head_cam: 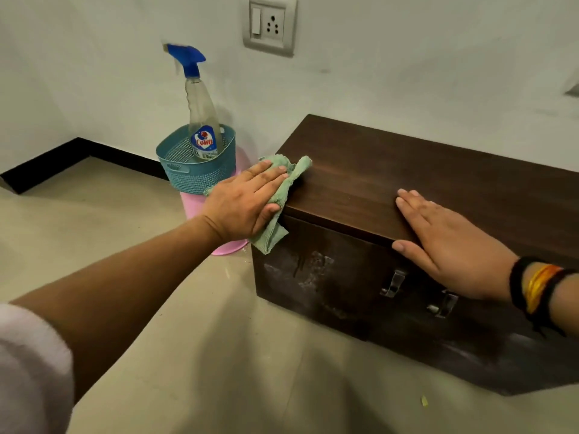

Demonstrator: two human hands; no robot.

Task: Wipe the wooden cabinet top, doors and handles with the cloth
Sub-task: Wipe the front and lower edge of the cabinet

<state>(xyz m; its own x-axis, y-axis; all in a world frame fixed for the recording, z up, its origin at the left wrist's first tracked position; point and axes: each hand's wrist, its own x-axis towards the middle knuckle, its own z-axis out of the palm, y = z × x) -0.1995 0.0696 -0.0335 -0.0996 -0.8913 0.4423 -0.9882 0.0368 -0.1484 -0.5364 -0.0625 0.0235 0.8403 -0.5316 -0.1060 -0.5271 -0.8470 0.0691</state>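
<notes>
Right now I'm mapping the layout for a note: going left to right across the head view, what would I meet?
White sleeve → spray bottle standing in the blue basket → left hand pressing the green cloth → metal handles → right hand flat on the cabinet top → wristbands.

one head-worn wide-angle view, looking forward and steeply down from above a low wooden cabinet (407, 183) that stands on the floor (188, 355) against a wall (376, 73). the camera sits close: both forearms reach in from the bottom corners, the left hand (244, 203) and right hand (451, 249) near centre. straight edges bow toward the frame's rim. no second view shares the scene.
</notes>
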